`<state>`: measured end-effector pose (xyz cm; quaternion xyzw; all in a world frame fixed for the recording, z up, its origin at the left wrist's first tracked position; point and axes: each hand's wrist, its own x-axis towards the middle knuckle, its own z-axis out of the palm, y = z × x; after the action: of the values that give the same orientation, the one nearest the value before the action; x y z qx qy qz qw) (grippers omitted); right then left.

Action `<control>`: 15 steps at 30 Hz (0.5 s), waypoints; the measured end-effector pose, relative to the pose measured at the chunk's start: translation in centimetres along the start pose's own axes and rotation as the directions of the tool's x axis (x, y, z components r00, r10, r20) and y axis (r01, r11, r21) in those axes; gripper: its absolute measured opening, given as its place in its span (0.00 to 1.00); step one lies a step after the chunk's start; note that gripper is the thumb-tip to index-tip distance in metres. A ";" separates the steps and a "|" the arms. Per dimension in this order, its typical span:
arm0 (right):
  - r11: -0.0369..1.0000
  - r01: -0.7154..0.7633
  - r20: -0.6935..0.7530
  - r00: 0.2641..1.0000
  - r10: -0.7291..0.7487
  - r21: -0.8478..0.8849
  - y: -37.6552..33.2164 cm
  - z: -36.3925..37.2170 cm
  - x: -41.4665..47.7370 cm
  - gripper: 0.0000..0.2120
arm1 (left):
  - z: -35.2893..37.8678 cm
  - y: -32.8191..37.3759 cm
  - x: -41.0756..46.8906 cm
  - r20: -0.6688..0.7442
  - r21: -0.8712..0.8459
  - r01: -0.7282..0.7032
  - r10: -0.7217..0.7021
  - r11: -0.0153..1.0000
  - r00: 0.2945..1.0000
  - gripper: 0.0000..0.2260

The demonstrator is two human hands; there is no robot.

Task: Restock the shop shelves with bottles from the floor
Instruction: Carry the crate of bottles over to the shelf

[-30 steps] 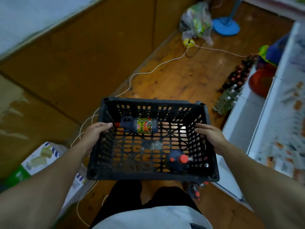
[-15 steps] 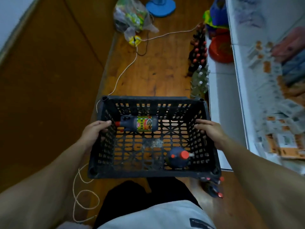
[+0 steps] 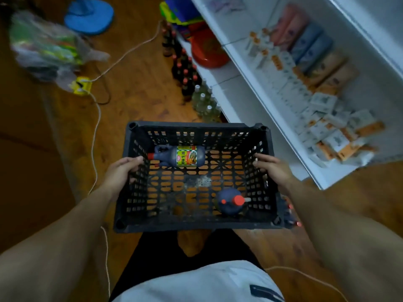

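**Me:** I'm standing on a wooden floor (image 3: 139, 101), and white shelves (image 3: 239, 99) are running along beyond my right hand (image 3: 274, 171).

**Friend:** What are your hands doing?

**Me:** Both are gripping a black crate (image 3: 196, 221). My left hand (image 3: 122, 171) is curling its fingers over the left wall, and my right is hooking over the right wall. I'm holding the crate up in front of my legs.

**Friend:** And the bottles?

**Me:** Two are sitting inside, between my hands. A lying bottle (image 3: 181, 156) is resting on its side just beside my left fingertips, red cap pointing at them and label facing up. An upright bottle (image 3: 230, 202) is standing nearer my right wrist, in the near right corner. They're well apart.

**Friend:** Anything on the floor?

**Me:** Ahead of my right hand, dark bottles (image 3: 185, 70) with red caps are standing in rows against the bottom shelf. Clear bottles (image 3: 206, 103) are clustering just beyond the crate's far wall. A few red caps are peeking out under my right wrist, but I can't tell how many.

**Friend:** The rest?

**Me:** A cord (image 3: 96, 127) is trailing past my left hand toward a yellow socket (image 3: 80, 86). A bag (image 3: 43, 46) and a blue stand (image 3: 89, 16) are sitting farther out. Beyond my right hand, boxes (image 3: 322, 118) are lying in rows on a shelf, and a red bowl (image 3: 207, 51) is sitting on the bottom one.
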<state>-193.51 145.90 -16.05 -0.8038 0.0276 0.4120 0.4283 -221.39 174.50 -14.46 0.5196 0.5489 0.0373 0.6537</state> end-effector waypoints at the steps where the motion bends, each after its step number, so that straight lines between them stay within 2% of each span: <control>1: 0.999 -0.015 -0.041 0.999 0.016 0.030 -0.1 0.3 -0.3 0.18 | -0.1 1.2 1.5 0.036 0.030 -0.006 0.005 1.000 0.999 0.17; 8: 0.954 -0.095 -0.206 0.966 0.157 0.284 1.4 0.8 0.0 0.18 | 3.7 8.4 10.1 0.249 0.222 -0.046 -0.011 0.974 0.969 0.16; 15: 0.860 -0.162 -0.258 0.913 0.317 0.484 7.0 0.2 4.0 0.15 | 11.6 9.8 16.4 0.395 0.422 -0.131 -0.052 0.897 0.917 0.18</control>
<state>-193.77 142.87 -23.50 -0.7291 0.2948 0.3049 0.5371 -200.99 181.73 -20.20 0.6615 0.3884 -0.1803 0.6157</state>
